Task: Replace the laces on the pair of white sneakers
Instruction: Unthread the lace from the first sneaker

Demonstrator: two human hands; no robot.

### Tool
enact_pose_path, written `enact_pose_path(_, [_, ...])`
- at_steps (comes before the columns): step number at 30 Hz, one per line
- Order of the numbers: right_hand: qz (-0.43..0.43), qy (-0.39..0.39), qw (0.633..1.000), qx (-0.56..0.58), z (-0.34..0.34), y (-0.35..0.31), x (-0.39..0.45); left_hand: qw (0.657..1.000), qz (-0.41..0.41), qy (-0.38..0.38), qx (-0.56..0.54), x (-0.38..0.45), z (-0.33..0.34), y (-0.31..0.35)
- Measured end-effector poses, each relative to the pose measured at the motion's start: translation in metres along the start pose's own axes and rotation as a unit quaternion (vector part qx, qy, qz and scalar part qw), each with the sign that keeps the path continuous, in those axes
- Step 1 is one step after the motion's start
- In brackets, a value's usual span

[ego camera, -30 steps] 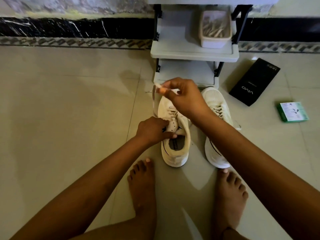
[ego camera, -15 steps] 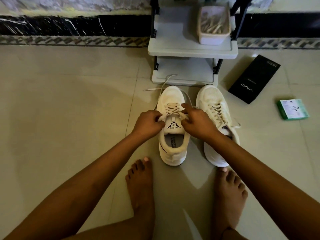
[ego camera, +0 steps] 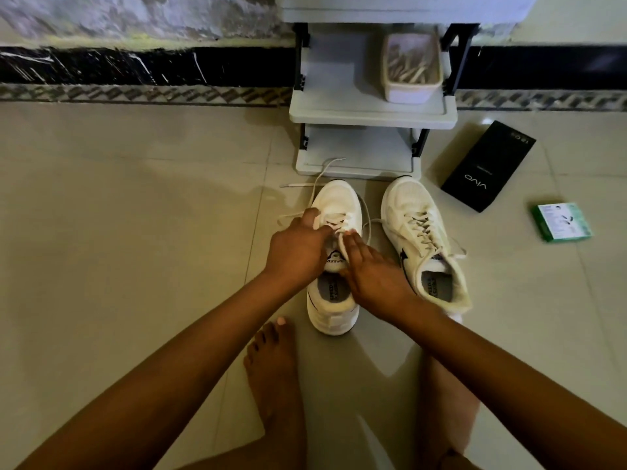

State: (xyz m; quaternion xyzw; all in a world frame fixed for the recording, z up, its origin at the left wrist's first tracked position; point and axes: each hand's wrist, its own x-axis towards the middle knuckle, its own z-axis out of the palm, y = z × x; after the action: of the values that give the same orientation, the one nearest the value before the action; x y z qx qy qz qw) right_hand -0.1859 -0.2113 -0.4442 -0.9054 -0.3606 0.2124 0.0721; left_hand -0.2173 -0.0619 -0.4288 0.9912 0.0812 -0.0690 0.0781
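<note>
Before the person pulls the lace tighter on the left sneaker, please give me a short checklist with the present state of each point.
1. Left hand grips the lace: ok.
2. Right hand has a grip on the lace: cannot tell, fingers look extended.
3. Left sneaker stands flat on floor: ok.
4. Loose lace ends lie free past the toe: ok.
5. Right sneaker is beside it, out of the way: ok.

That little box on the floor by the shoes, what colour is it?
Green, with a white printed top. The box shows in the head view, the only one.
</note>
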Motion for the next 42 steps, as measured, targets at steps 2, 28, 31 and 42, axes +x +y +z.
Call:
enact_pose_path(2, [0.005, -0.001, 1.0, -0.005, 0.0, -0.001, 0.0, 0.999, 0.005, 0.002, 0.051, 0.005, 0.0, 0.006])
enact_pose_path(28, [0.018, 0.002, 0.999, 0.037, 0.01, -0.001, -0.01, 0.9, -0.071, -0.09, -0.42, 0.019, -0.017, 0.012])
enact_pose_path(31, [0.028, -0.016, 0.998, 0.054, 0.006, 0.0, -0.004, 0.925, -0.036, -0.075, -0.371, 0.017, -0.011, 0.009])
enact_pose_path(42, [0.011, -0.04, 0.997, 0.07, 0.006, 0.001, -0.001, 0.984, 0.013, -0.009, -0.175, 0.02, -0.015, 0.009])
